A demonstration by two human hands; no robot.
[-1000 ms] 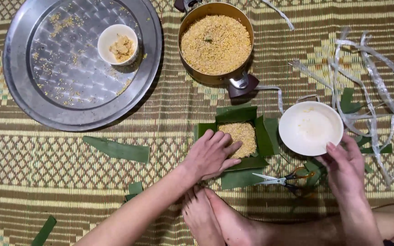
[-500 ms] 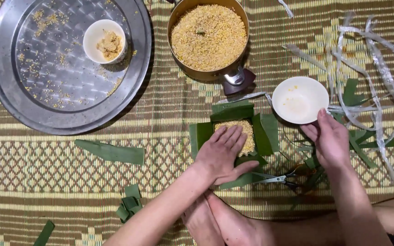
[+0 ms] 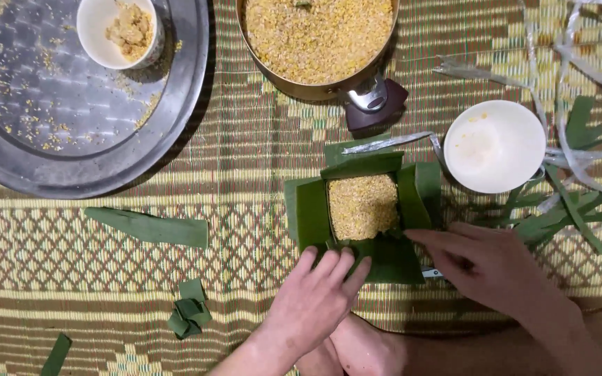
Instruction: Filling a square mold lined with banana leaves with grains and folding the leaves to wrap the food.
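On a woven mat, a steel tray (image 3: 71,139) lies far left. At centre, the square leaf parcel of yellow rice (image 3: 362,207) now has both hands at its near edge: half a second ago the left hand (image 3: 315,296) pressed the filling, and now it rests open-fingered on the front leaf flap. The right hand (image 3: 485,261), having left the empty white bowl (image 3: 495,145), touches the flap's right corner, gripping nothing, which suggests folding has begun.

Green banana leaves (image 3: 313,212) wrap a square of yellow rice (image 3: 362,206). The woven mat (image 3: 245,209) shows tan, green and red diamond patterns. A silver tray (image 3: 57,132) holds a white bowl (image 3: 99,28); another white bowl (image 3: 494,145) sits beside pale translucent strips (image 3: 580,90). The pot (image 3: 294,87) is golden.
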